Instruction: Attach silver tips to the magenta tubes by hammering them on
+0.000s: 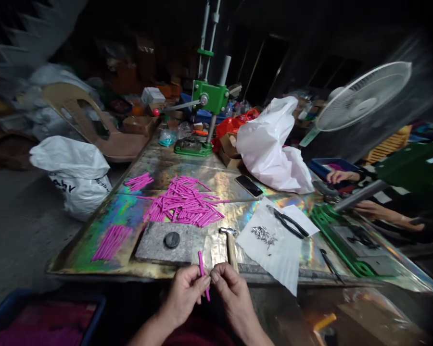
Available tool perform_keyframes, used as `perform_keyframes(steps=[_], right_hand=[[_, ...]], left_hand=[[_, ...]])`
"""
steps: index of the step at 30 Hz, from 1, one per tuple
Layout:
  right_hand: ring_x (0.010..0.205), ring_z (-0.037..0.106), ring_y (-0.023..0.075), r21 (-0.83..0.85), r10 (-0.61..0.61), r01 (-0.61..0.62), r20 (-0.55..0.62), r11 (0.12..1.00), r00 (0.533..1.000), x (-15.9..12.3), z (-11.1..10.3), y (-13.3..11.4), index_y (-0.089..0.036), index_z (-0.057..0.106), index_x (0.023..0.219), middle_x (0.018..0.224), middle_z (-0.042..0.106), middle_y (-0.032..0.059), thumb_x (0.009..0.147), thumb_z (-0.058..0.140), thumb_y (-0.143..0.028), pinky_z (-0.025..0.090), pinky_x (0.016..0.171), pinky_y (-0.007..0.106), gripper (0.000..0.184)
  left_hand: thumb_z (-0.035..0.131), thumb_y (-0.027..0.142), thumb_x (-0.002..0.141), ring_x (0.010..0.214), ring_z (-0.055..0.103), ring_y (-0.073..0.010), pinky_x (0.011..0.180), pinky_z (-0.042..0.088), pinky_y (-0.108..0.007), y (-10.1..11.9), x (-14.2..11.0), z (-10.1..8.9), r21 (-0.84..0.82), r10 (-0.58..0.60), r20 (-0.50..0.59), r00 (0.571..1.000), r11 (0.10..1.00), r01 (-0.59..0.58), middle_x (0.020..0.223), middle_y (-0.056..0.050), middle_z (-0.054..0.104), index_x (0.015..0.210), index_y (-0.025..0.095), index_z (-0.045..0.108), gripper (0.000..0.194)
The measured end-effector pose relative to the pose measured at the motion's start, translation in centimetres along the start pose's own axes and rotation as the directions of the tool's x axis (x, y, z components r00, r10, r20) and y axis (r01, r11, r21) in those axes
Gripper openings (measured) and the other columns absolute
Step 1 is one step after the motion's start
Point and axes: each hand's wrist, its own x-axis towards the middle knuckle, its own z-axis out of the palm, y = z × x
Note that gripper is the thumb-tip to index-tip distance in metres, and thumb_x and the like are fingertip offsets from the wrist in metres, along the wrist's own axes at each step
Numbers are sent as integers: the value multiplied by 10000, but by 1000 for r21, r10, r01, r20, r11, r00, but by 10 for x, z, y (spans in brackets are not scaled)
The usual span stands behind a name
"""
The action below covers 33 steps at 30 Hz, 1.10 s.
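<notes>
My left hand (185, 291) grips a slim pink stick (201, 263) between thumb and fingers, held tilted at the table's front edge. Close beside it, the thumb and fingertips of my right hand (231, 287) are pinched together; whatever they hold is too small to make out. Just beyond my hands lies a hammer (231, 247), handle toward me. To its left is a grey stone block (155, 242) with a round dark disc (172, 240) on top. Behind the block is a big heap of pink sticks (182, 202). A neat row of pink sticks (111, 242) lies at the left.
White paper (288, 262) on the right bears small metal pieces (264, 235) and black-handled pliers (290, 223). Farther back are a phone (248, 185), a white bag (270, 149) and a green press (210, 98). At right, another person's hands (386, 214) work by a second green press (346, 245).
</notes>
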Motion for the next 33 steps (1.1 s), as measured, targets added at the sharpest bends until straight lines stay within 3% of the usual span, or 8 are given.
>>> perform_keyframes(steps=[3, 5, 13, 17, 26, 33], right_hand=[[571, 412, 129, -197, -53, 61, 44, 978, 998, 0, -4, -2, -198, 441, 595, 587, 430, -25, 769, 486, -421, 339, 538, 236, 286], [567, 399, 127, -228, -37, 51, 65, 972, 997, 0, -4, -4, -203, 417, 590, 582, 418, -27, 778, 468, -433, 328, 529, 233, 302], [507, 245, 95, 54, 185, -187, 31, 981, 982, -3, 7, -7, -206, 387, 590, 544, 304, -64, 679, 534, -536, 232, 465, 219, 372], [497, 201, 89, 133, 230, -234, 51, 963, 972, -4, 12, -8, -210, 368, 576, 531, 279, -73, 649, 558, -545, 183, 447, 217, 392], [496, 200, 85, 190, 234, -241, 59, 952, 970, -3, 16, -5, -204, 385, 580, 525, 296, -75, 643, 576, -537, 171, 448, 219, 389], [473, 208, 81, 339, 259, -269, 76, 901, 963, -4, 20, 6, -200, 409, 587, 501, 311, -77, 662, 592, -482, 163, 444, 219, 345]], left_hand=[[563, 444, 712, 378, 381, -53, 382, 296, -162, 0, -1, -1, -21, -8, -3, 1000, 1000, 8, 476, 39, 475, 600, 133, 546, 331], [574, 452, 699, 368, 385, -51, 375, 293, -163, 2, -1, -1, -47, -17, -1, 1000, 999, 17, 473, 36, 486, 594, 131, 547, 339], [694, 391, 601, 506, 538, -107, 462, 431, -201, 17, 2, -8, -418, -149, -207, 967, 907, 50, 567, 6, 579, 685, 127, 578, 300], [728, 367, 565, 546, 549, -110, 466, 442, -191, 22, 1, -9, -501, -179, -233, 956, 865, 40, 583, 11, 582, 676, 125, 581, 304], [730, 353, 570, 522, 531, -97, 486, 448, -199, 21, 0, -5, -508, -173, -228, 958, 860, 34, 585, 8, 587, 668, 125, 593, 284], [662, 363, 653, 459, 479, -77, 488, 399, -202, 8, 0, -3, -347, -36, -260, 965, 936, -58, 575, 8, 592, 695, 129, 605, 244]])
